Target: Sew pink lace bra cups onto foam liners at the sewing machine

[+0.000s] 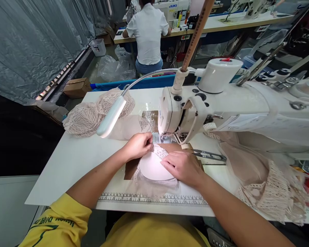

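A smooth pale bra cup (pixel 153 166) with lace trim (pixel 158 150) and sheer mesh lies just in front of the sewing machine's needle and presser foot (pixel 165 139). At the cup's upper left edge, my left hand (pixel 138 146) is closed, its thumb and fingertips pinching the lace close to the presser foot. On the cup's right side rests my right hand (pixel 183 167), fingers bent and thumb close to them, gripping the cup's edge against the table. Its fingertips partly hide the lace there. The white sewing machine (pixel 213 106) stands over the table behind both hands.
Lace pieces (pixel 84 118) are heaped at back left beneath a gooseneck lamp (pixel 112 116). More beige lace and mesh (pixel 267 178) covers the right side. A metal thread-guide-like bar (pixel 209 155) sits beside my right hand. A printed ruler (pixel 154 200) runs along the front edge. Another person (pixel 149 34) sits ahead.
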`<state>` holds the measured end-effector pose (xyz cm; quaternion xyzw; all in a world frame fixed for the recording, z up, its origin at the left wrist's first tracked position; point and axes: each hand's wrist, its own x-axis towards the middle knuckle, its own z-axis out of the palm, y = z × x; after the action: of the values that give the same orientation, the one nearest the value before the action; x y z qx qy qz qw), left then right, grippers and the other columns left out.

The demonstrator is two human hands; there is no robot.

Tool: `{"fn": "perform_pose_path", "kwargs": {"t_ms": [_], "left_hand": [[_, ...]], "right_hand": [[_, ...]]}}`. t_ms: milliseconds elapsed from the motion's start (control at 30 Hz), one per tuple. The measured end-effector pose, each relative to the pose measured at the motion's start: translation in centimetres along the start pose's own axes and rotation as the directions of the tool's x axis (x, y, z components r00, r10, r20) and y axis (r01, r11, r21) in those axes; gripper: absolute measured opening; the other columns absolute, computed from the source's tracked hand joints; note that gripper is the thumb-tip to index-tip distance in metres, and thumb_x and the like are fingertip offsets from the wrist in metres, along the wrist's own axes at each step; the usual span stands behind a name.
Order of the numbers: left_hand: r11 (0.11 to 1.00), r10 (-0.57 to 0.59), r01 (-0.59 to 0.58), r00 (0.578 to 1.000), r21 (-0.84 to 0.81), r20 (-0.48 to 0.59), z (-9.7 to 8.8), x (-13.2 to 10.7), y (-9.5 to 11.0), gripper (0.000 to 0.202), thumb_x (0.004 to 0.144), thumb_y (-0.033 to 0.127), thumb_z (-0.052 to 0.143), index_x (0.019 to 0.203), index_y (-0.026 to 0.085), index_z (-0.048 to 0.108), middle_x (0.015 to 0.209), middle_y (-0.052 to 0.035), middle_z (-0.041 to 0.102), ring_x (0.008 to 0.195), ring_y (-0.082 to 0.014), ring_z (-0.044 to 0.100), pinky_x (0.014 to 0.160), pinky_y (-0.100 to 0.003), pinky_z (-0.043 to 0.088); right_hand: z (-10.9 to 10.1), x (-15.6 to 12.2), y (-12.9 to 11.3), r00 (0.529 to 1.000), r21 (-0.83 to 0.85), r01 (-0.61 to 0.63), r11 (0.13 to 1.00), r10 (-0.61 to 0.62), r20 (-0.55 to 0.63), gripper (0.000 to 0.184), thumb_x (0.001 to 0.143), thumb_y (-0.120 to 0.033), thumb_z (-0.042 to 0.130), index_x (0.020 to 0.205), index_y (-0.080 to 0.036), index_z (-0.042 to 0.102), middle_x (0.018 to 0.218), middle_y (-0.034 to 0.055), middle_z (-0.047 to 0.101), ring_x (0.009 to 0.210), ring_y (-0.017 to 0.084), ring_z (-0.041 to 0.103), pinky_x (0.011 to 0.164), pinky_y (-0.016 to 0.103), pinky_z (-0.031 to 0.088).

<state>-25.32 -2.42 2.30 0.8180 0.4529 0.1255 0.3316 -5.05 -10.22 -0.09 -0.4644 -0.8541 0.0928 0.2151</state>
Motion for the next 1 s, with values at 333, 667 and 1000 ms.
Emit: {"fn": "perform_pose_path", "kwargs": {"t_ms": [333, 667, 1000], "left_hand": [[0.984, 0.074, -0.086, 0.994, 0.157, 0.078, 0.4, 0.9, 0.3, 0.010, 0.078, 0.018, 0.051, 0.072, 0.018, 0.058, 0.065, 0.0007, 0.057, 0.058, -0.0130, 0.050, 0.054, -0.022, 0.034], [0.859, 0.246, -0.207, 0.969, 0.469, -0.023, 0.3, -1.4, 2.5, 0.023, 0.093, 0.023, 0.039, 0.093, 0.017, 0.061, 0.087, -0.0068, 0.063, 0.081, -0.0194, 0.058, 0.068, -0.028, 0.046], [0.788, 0.400, -0.363, 0.916, 0.497, 0.034, 3.7, -2.6, 0.4, 0.035, 0.094, 0.024, 0.041, 0.120, 0.007, 0.055, 0.129, -0.0195, 0.056, 0.120, -0.0284, 0.052, 0.098, -0.045, 0.048]], "right_hand": [[0.6, 0.1, 0.0, 0.994, -0.211, -0.103, 0.972, 0.109, 0.015, 0.031, 0.091, -0.031, 0.049, 0.114, -0.021, 0.066, 0.085, 0.0042, 0.068, 0.067, 0.016, 0.058, 0.059, 0.027, 0.035], [0.8, 0.7, -0.4, 0.982, -0.302, -0.139, 0.943, 0.170, 0.078, 0.028, 0.090, -0.024, 0.044, 0.100, -0.018, 0.069, 0.084, 0.0068, 0.065, 0.065, 0.016, 0.055, 0.056, 0.030, 0.033], [0.9, 0.6, -0.3, 0.989, -0.285, -0.144, 0.948, 0.149, -0.005, 0.034, 0.093, -0.027, 0.042, 0.116, -0.018, 0.065, 0.083, 0.0067, 0.066, 0.068, 0.017, 0.057, 0.058, 0.028, 0.036]]}}
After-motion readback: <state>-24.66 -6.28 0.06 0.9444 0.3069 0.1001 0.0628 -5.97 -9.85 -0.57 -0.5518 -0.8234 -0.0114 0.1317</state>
